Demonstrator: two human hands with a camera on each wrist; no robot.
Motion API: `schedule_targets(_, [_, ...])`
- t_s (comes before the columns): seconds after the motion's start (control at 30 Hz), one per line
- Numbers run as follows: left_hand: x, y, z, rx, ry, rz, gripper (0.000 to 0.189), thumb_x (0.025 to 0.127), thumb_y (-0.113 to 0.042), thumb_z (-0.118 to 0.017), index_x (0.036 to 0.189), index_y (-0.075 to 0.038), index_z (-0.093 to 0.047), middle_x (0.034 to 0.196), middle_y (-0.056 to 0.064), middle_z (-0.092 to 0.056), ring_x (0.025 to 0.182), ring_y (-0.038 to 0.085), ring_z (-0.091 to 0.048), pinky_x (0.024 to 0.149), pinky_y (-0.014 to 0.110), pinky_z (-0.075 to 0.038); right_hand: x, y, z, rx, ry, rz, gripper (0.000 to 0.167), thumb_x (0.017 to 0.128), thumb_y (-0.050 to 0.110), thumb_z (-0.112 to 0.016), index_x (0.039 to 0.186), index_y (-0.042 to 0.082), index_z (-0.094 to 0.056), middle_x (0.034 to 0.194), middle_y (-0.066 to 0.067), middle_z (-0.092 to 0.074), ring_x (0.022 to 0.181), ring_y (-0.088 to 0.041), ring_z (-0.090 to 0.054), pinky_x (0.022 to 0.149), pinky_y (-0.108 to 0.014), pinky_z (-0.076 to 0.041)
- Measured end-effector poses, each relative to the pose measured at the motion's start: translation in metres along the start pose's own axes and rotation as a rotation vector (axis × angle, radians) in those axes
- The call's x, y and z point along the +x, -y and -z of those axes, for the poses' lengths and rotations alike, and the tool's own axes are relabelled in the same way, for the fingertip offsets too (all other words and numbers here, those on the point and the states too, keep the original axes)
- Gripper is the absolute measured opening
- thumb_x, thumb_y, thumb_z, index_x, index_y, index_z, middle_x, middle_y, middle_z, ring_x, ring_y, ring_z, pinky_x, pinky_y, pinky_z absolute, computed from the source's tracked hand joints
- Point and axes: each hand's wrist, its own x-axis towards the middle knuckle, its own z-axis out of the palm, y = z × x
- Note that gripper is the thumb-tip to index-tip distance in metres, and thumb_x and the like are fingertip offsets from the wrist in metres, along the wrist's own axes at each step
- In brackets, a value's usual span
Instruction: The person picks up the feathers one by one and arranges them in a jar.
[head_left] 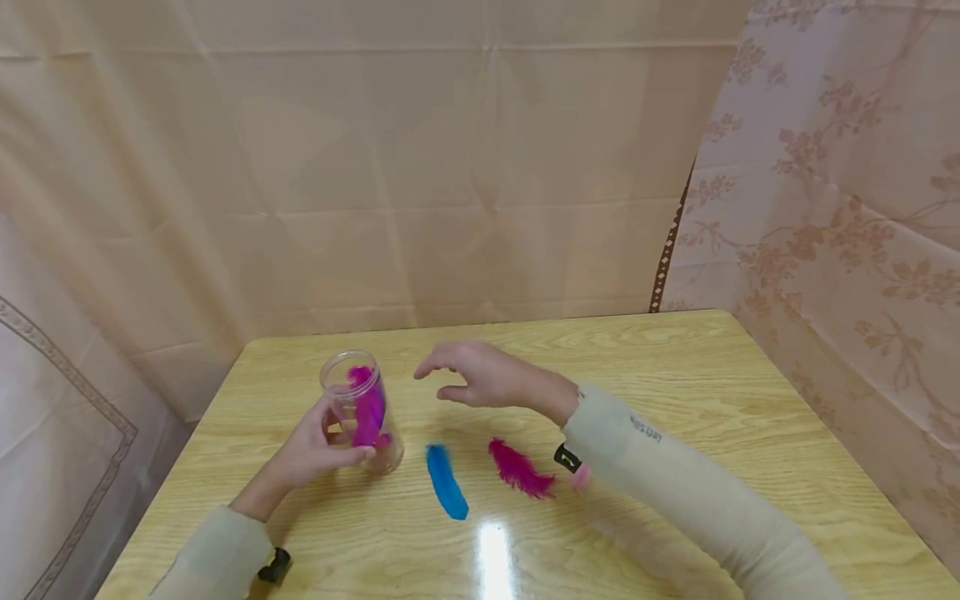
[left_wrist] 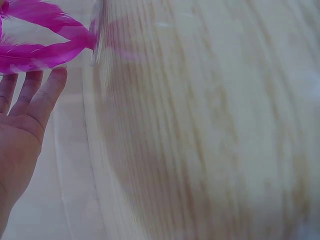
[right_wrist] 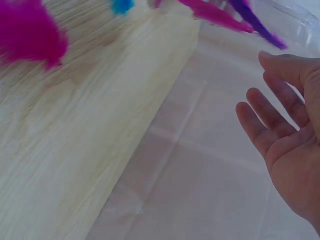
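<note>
In the head view my left hand (head_left: pixel 318 446) grips a clear jar (head_left: pixel 388 457) around its side, thumb across the front. The jar has no lid on it, and its mouth tilts slightly left. Inside stand magenta feathers (head_left: pixel 367 412), and a purple feather (right_wrist: pixel 256 22) shows in the right wrist view. To the right of the jar, my right hand (head_left: pixel 480 372) hovers over the table, holding nothing, its fingers loosely bent toward the jar. A blue feather (head_left: pixel 447 483) and a dark pink feather (head_left: pixel 521 469) lie on the table nearer to me.
A light pink feather (head_left: pixel 581 476) shows partly under the right sleeve, beside a black wrist strap (head_left: pixel 567 458). The wooden table (head_left: pixel 675 375) meets a beige curtain (head_left: pixel 450 167) at its back edge. Patterned cloth (head_left: pixel 847 208) hangs at the right.
</note>
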Motion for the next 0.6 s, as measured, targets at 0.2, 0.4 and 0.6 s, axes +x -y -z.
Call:
schedule_targets(0.2, [0.000,0.000,0.000,0.004,-0.002,0.000,0.052,0.082,-0.003,-0.084,0.114,-0.003,-0.042,0.135,0.017,-0.051,0.113,0.039,-0.053,0.085,0.036,-0.056,-0.005,-0.006,-0.014,-0.047,0.080,0.078,0.033,0.095,0.005,-0.071,0.127,0.010,-0.068,0.126,-0.003,-0.068,0.122,-0.019,-0.061,0.106,-0.031,-0.045])
schedule_targets(0.4, [-0.001,0.001,-0.001,0.007,0.003,-0.020,0.054,0.082,-0.002,-0.083,0.118,-0.004,-0.042,0.134,0.018,-0.051,0.114,0.041,-0.054,0.086,0.033,-0.056,-0.007,-0.006,-0.030,-0.061,0.178,0.059,0.036,0.095,0.006,-0.071,0.130,0.013,-0.068,0.128,-0.001,-0.067,0.124,-0.017,-0.060,0.107,-0.029,-0.044])
schedule_targets(0.6, [-0.002,0.001,-0.001,0.005,0.001,-0.022,0.053,0.082,-0.002,-0.083,0.116,-0.003,-0.042,0.134,0.018,-0.051,0.113,0.041,-0.054,0.086,0.033,-0.057,-0.010,-0.007,-0.043,-0.056,0.247,0.006,0.039,0.095,0.005,-0.071,0.133,0.014,-0.066,0.131,0.002,-0.066,0.124,-0.015,-0.059,0.107,-0.028,-0.044])
